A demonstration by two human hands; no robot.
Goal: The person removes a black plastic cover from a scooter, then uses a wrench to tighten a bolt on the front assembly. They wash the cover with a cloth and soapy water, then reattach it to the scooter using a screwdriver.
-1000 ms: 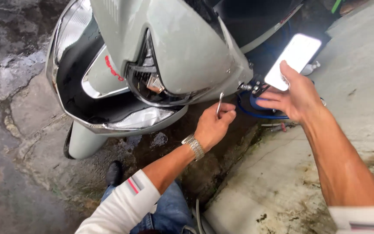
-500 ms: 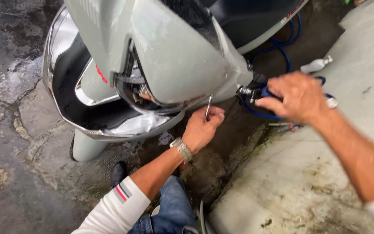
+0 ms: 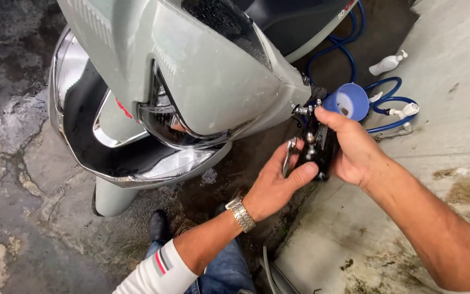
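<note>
Hands meet just under the grey scooter (image 3: 191, 81) nose: the right hand (image 3: 354, 149) is clamped on a black caliper (image 3: 316, 144), the left hand (image 3: 278, 182) cups it from below with a thin metal tool (image 3: 287, 158) in its fingers. By my judgement, the caliper is off its mount and refitting remains. A blue hose (image 3: 387, 100) lies behind.

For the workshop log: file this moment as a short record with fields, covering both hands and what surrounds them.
Setting: wet concrete ground beside a grey-green scooter
Right hand: grips a black phone-shaped device
Left hand: holds a thin silver metal tool, thumb against the black device
Left wrist: metal-band watch
Nearby: blue plastic cup, blue hose, white plastic bottle
Scooter part closest to the hands: dark tail light lens
</note>
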